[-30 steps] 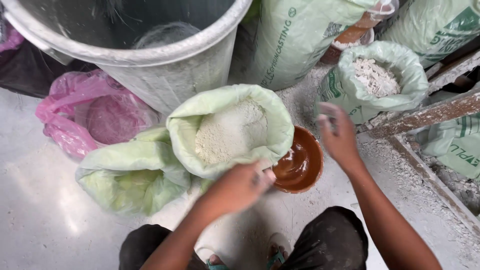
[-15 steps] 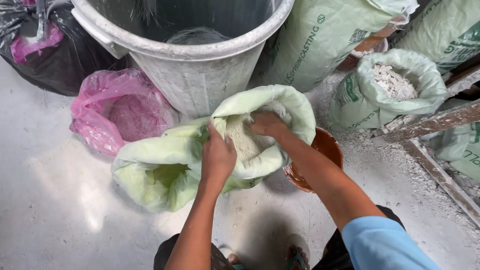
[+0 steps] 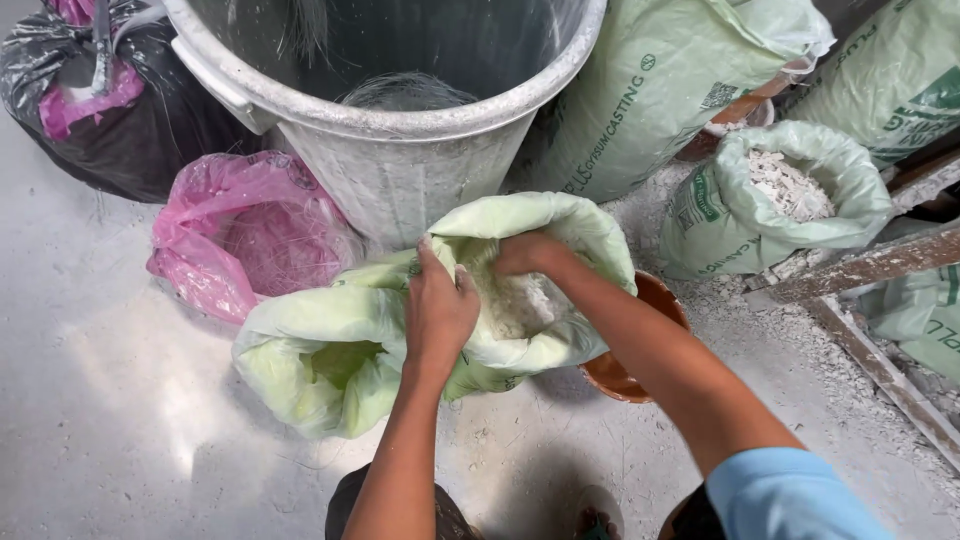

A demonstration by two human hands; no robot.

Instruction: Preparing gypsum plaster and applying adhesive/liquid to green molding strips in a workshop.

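A pale green sack [image 3: 560, 225] with its rolled rim open holds white powder [image 3: 520, 300] and sits on the floor in front of me. My left hand [image 3: 437, 310] grips the sack's near left rim. My right hand [image 3: 525, 255] reaches into the mouth, fingers curled at the far rim above the powder; whether it holds powder I cannot tell. A brown bowl [image 3: 640, 370] sits at the sack's right side, mostly hidden under my right forearm.
A second, slumped green sack [image 3: 310, 360] lies to the left. Behind stand a big grey tub [image 3: 400, 130], a pink plastic bag [image 3: 240, 235], a black bag [image 3: 100, 110], and more green sacks [image 3: 780, 200] by a wooden frame [image 3: 870, 270] on the right.
My left hand has moved from near the bowl up to the sack's rim. My right hand has swung from the right side into the sack's mouth. The view has shifted right.
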